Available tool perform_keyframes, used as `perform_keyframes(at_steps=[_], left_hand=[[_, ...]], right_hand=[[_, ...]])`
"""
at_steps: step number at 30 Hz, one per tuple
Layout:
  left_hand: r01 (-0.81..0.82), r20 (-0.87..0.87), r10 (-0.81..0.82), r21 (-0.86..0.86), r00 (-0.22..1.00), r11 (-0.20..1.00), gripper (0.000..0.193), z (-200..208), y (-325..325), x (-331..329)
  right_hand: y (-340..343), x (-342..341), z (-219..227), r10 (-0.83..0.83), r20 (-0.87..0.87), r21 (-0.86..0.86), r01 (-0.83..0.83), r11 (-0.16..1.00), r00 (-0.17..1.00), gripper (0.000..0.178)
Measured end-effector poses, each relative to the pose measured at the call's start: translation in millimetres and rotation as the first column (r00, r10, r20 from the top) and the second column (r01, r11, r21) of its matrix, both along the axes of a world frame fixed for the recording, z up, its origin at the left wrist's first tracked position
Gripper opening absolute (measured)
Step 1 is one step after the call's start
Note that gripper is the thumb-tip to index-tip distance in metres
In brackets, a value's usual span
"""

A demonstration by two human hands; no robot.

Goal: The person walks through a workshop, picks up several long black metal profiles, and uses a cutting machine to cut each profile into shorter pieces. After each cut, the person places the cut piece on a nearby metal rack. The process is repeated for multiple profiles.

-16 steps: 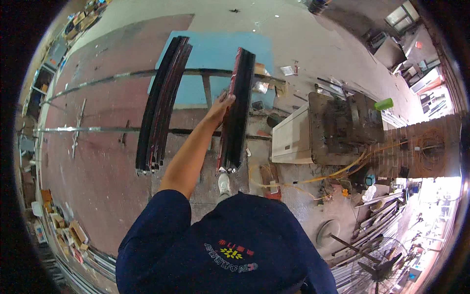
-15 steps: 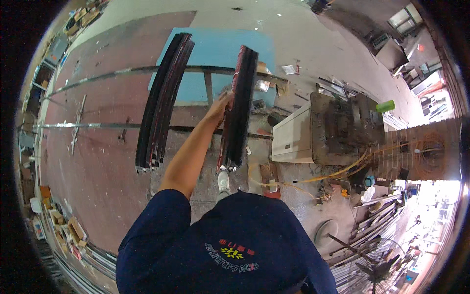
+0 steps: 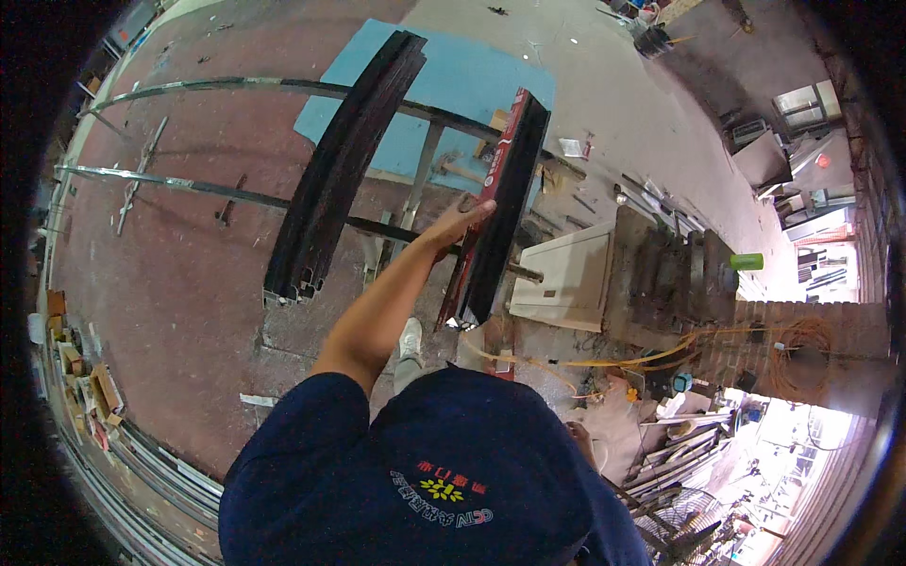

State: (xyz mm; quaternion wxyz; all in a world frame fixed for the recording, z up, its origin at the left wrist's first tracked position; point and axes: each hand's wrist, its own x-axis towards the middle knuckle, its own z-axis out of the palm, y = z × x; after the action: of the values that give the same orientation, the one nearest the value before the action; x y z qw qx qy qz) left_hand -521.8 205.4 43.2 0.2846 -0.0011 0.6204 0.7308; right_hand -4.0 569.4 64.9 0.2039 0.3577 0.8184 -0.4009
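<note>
My left hand [image 3: 464, 221] grips the left edge of a long dark metal profile [image 3: 510, 212], which has red printed film along that side. The profile lies tilted across two metal rails. To its left, a bundle of similar black profiles [image 3: 351, 160] rests over the same rails, cut ends toward me. Just a small part of my right hand [image 3: 580, 438] shows beside my body at the lower right. Its fingers are too hidden to read.
The two rails [image 3: 212, 185] run left across the reddish floor. Blue sheeting [image 3: 363, 71] lies beyond. At right stand a white cabinet [image 3: 564, 280] and a dirt-covered bench [image 3: 651, 274] with a green cylinder [image 3: 746, 261]. A yellow hose [image 3: 623, 358] trails nearby, and a fan [image 3: 675, 528] stands lower right.
The near profile has turned, showing more red film, and my left hand sits lower along it. My viewpoint has shifted, my foot has moved, and part of my right hand has appeared.
</note>
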Motion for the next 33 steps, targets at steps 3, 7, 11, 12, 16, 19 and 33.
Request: perform_keyframes(at_steps=[3,7,11,12,16,19,33], left_hand=[[0.048,0.177,-0.050,0.014,0.983,0.999,0.093,-46.4,9.8,-20.9],[0.126,0.248,-0.174,0.196,0.953,0.972,0.109,-78.5,9.0,-53.3],[0.089,0.319,-0.168,0.250,0.933,0.964,0.099,-6.3,11.6,-23.4],[0.092,0.326,-0.176,0.256,0.929,0.962,0.098,-2.5,8.6,-24.4],[0.058,0.348,-0.208,0.396,0.914,0.916,0.083,25.3,-2.2,-13.6],[0.013,0.468,-0.218,0.402,0.856,0.916,0.066,29.1,-12.1,-12.3],[-0.091,0.354,0.081,0.011,0.932,0.996,0.058,99.1,-84.9,-19.4]], right_hand=[[-29.4,-46.4,31.5,-0.014,-0.007,0.017,0.014,1.000,1.000,0.044],[-21.7,-26.2,-5.3,0.034,-0.038,0.039,-0.032,0.999,0.999,0.038],[-24.0,40.1,-62.8,0.096,0.081,0.149,-0.107,0.983,0.992,0.035],[-26.8,39.4,-61.9,0.080,0.096,0.145,-0.094,0.985,0.992,0.035],[-38.9,40.4,-50.3,0.026,0.140,0.131,-0.045,0.990,0.990,0.035],[-47.4,43.7,-44.8,-0.007,0.159,0.121,-0.012,0.993,0.987,0.035],[-58.8,44.3,-46.1,-0.051,0.201,0.094,0.032,0.995,0.978,0.035]])
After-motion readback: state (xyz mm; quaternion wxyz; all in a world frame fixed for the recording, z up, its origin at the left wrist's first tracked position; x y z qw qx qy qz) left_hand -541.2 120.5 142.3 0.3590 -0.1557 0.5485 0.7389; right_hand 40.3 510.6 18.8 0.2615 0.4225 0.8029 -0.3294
